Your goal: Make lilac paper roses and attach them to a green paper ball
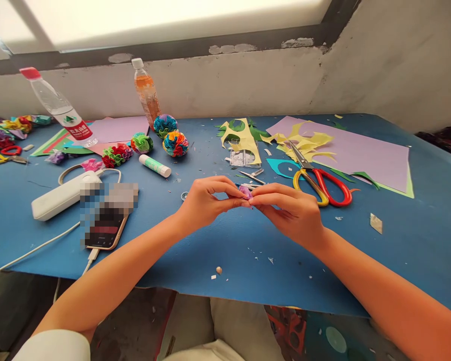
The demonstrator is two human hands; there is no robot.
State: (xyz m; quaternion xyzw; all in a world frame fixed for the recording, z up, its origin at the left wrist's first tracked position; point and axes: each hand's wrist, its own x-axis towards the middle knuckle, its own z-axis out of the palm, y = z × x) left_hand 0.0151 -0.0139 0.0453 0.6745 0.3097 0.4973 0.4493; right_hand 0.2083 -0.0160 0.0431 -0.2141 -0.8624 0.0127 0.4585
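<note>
Both my hands meet over the middle of the blue table (417, 240). My left hand (205, 200) and my right hand (291, 210) each pinch a small purple folded paper piece (245, 191) between thumb and fingertips. Most of the piece is hidden by my fingers. Just behind my right hand lie scissors (321, 183) with one yellow and one red handle. A white glue stick (155, 165) lies behind my left hand.
Multicoloured paper flower balls (175, 143) and one more (165, 125) sit at the back centre, near two plastic bottles (60, 108) (146, 93). A phone (105, 228) on a cable and a white power bank (62, 195) lie left. Lilac paper (364, 153) and yellow offcuts (242, 138) lie right.
</note>
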